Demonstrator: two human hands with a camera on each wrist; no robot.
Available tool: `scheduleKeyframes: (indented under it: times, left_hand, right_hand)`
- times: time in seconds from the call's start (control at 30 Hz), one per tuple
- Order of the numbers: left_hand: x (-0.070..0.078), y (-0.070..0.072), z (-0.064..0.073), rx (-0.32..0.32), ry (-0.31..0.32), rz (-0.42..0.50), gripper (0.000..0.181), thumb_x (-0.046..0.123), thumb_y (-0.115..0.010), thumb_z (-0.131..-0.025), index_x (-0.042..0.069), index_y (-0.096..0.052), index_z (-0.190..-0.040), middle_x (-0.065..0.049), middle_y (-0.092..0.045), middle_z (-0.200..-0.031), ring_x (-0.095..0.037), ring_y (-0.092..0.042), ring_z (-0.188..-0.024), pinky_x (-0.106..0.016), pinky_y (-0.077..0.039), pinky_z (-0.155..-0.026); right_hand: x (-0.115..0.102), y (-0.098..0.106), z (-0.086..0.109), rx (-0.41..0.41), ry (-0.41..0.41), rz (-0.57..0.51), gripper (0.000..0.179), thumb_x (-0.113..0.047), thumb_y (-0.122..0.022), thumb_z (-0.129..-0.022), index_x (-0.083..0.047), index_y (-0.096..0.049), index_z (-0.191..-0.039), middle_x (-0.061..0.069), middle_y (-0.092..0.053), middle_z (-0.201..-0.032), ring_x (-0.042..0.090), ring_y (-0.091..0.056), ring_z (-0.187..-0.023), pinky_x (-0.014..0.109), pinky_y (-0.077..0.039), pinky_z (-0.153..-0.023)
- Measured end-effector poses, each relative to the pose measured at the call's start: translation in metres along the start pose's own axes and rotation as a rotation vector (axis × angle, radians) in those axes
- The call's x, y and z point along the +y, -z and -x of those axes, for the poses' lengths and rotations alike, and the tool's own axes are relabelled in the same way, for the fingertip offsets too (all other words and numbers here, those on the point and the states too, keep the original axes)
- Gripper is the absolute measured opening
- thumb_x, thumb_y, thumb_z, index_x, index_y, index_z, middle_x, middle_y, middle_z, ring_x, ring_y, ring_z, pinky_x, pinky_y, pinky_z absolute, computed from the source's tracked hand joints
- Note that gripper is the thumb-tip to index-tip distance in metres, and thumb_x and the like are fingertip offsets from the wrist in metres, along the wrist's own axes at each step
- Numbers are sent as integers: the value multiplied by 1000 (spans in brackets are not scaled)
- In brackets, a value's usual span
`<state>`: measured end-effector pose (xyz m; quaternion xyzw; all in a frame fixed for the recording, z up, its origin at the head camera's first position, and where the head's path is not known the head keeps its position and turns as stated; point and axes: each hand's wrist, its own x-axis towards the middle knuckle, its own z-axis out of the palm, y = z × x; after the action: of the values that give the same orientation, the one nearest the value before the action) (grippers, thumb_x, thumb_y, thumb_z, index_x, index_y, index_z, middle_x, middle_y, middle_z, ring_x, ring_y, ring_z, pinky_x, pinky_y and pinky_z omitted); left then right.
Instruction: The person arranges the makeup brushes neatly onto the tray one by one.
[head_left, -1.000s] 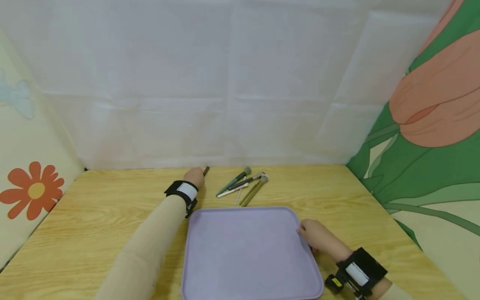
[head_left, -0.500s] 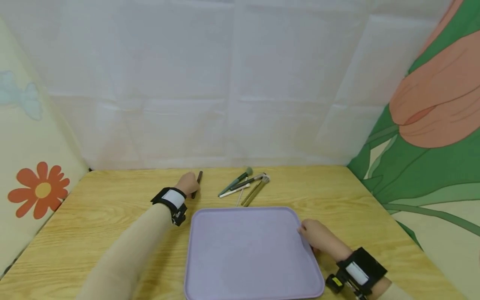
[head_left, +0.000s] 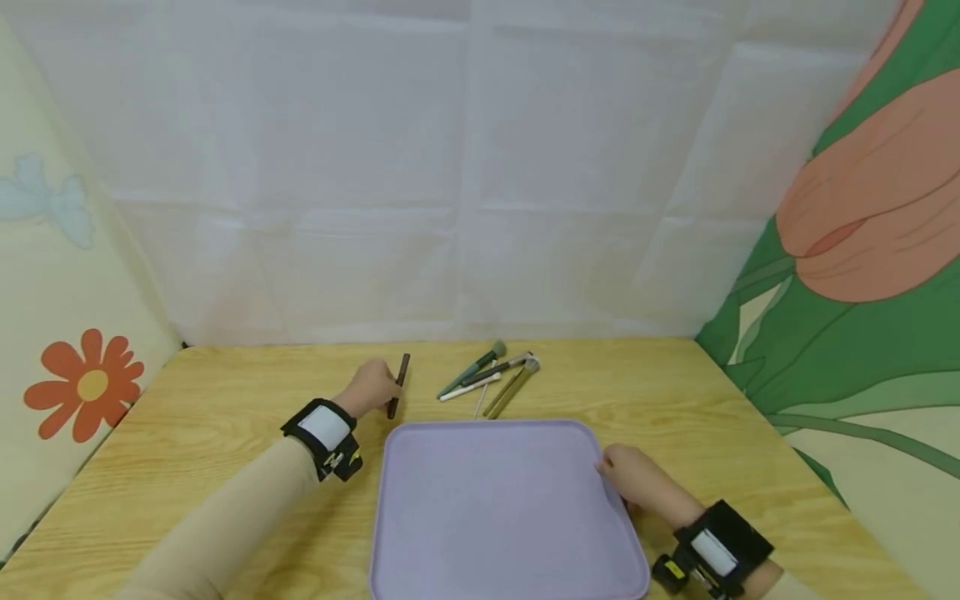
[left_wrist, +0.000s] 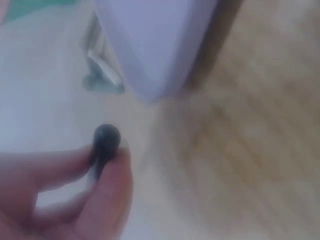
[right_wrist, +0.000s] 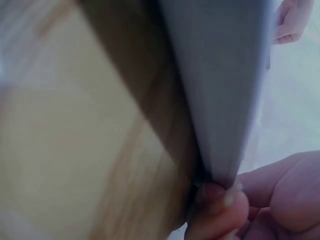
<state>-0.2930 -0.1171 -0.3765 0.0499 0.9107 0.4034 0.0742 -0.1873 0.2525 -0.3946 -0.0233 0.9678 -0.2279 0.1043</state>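
My left hand (head_left: 369,387) pinches a slim dark brown pen-like stick (head_left: 402,375) upright, just beyond the tray's far left corner. In the left wrist view, thumb and fingers meet around the stick's dark rounded end (left_wrist: 107,137); its exact kind cannot be told. At the right rim of the flat lilac tray (head_left: 502,508), my right hand (head_left: 633,473) grips the edge. The right wrist view has its thumb and finger (right_wrist: 217,212) on either side of the tray wall (right_wrist: 215,90).
Behind the tray lies a loose pile of makeup brushes: a green one (head_left: 472,369), a dark one (head_left: 495,369), a white-handled one (head_left: 468,387) and olive-brown ones (head_left: 513,387). A white sheet (head_left: 450,167) hangs along the back edge of the wooden table (head_left: 225,400).
My left hand has drawn back and left from the table's far edge, carrying the stick, which now shows more fully. The right hand keeps its grip on the tray.
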Motion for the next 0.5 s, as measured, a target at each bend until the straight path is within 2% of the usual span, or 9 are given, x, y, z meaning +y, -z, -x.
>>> scheduleKeyframes:
  times: [0.03,0.13,0.27,0.37,0.5]
  left_hand:
    - [1,0,2,-3,6,8,25,-5,-64,-84,-3,-58,-60,-6,-55,-54,-11,-53,-46,-27,-54,-54]
    - [2,-1,8,-16,17,27,38,-1,-64,-87,3,-49,-54,0,-45,-49,-10,-48,-44,-28,-54,-54]
    - [3,-2,19,-26,21,53,32,2,-65,-90,0,-54,-60,-2,-49,-56,-12,-53,-50,-30,-56,-58]
    - [5,-3,29,-37,42,91,13,0,-65,-90,-10,-65,-82,-12,-63,-73,-16,-61,-60,-32,-57,-62]
    - [6,-5,42,-36,50,113,11,-1,-65,-89,-12,-65,-85,-13,-63,-74,-15,-60,-59,-31,-56,-59]
  right_hand:
    - [0,0,0,-2,0,4,21,-4,-48,-98,-1,-50,-76,7,-47,-62,14,-45,-43,26,-42,-42]
    - [0,0,-1,-7,-4,1,22,-5,-49,-98,-1,-50,-76,7,-47,-62,15,-46,-44,26,-42,-42]
    - [-1,2,-1,-25,-22,7,22,-5,-48,-98,-2,-50,-77,7,-47,-63,15,-46,-45,26,-42,-43]
    - [-2,3,-2,-39,-36,12,22,-6,-48,-99,-2,-50,-77,7,-47,-64,14,-46,-45,25,-42,-44]
    - [-3,4,-3,-52,-55,16,21,-6,-47,-99,-1,-51,-78,7,-48,-64,15,-47,-46,25,-42,-44]
